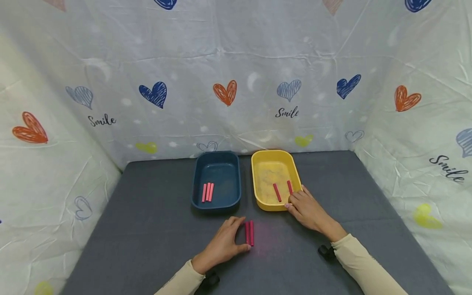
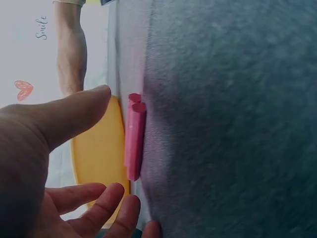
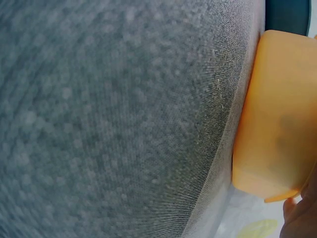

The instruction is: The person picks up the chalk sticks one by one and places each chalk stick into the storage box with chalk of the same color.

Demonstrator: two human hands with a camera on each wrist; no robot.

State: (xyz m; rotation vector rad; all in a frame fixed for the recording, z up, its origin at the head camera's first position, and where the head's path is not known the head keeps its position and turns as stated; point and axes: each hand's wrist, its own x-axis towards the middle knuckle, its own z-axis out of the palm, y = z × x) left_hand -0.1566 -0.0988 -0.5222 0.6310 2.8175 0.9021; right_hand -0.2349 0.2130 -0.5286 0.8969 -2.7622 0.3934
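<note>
Two slim magenta chalk-like sticks (image 1: 252,233) are being flanked by the left hand (image 1: 222,244), lying side by side on the grey cloth-covered worktop (image 1: 147,229). The left thumb and fingers are being held wide, thumb near the sticks' near end, fingertips near the far end; nothing is being gripped, and whether contact is being made cannot be told. The right hand (image 1: 309,211) is being rested at the near right corner of the yellow rectangular tray (image 1: 273,160), well apart from the magenta sticks; its fingers are being bent over the rim, but whether anything is being pinched cannot be told. Two dark red sticks (image 1: 277,192) are being held in that tray, one just beside the right fingers. Three light pink sticks (image 1: 208,192) are being held in the dark blue rectangular tray (image 1: 217,166).
</note>
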